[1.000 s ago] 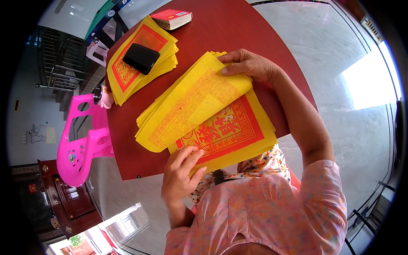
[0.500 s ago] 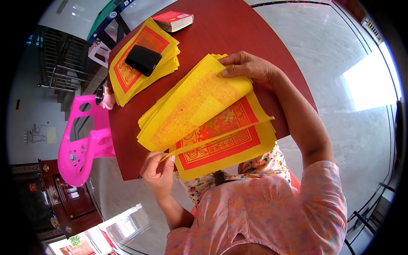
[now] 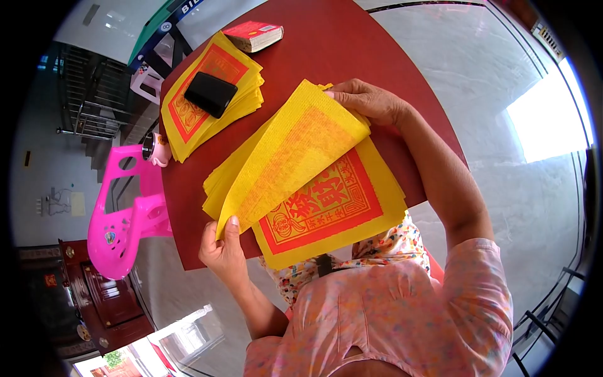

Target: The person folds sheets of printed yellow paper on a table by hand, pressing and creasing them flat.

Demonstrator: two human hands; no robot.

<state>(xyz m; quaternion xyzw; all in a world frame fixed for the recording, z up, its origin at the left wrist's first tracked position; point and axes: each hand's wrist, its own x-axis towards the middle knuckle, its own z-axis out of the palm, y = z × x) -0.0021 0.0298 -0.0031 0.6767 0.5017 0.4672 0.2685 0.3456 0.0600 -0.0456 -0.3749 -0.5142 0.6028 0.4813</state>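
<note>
My left hand [image 3: 223, 252] pinches the lower corner of a yellow joss paper sheet [image 3: 289, 160], thumb on top. The sheet is folded over, its pale back side showing faint print. At its far edge, my right hand [image 3: 369, 100] grips the paper between thumb and fingers; some fingertips are hidden behind it. Below lies a joss paper stack [image 3: 336, 217] with a red printed panel and gold characters, reaching over the table's near edge. More yellow sheets [image 3: 220, 182] fan out under the turned sheet on the left.
The red table [image 3: 326, 38] carries another yellow paper pile [image 3: 179, 135] with a black phone [image 3: 210, 94] on top. A thick red book [image 3: 254, 36] lies behind it. A pink mug [image 3: 160, 151] sits at the left edge, near a pink plastic chair [image 3: 122, 220].
My left hand has moved slightly left and up, bringing the sheet's near edge over onto the turned paper. More of the red print beneath now shows. My right hand stays at the far edge.
</note>
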